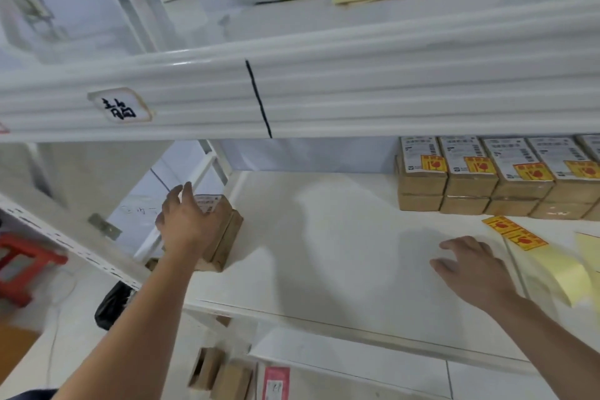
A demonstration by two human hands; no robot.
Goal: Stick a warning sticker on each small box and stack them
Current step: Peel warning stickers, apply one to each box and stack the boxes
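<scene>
- Head view: the left hand has its grip curled over a box at the left edge of the shelf, probably to bring it toward the stickers.
- The right hand lies flat on the shelf, grip open and empty, just beside the stickers, handy for peeling one.
- The stack sits far right, two high, stickers facing up.

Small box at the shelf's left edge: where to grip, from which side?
Come from above and span the small box across its plain cardboard sides, as the left hand does. Labelled top faces up; its sides stand free on the shelf.
</scene>
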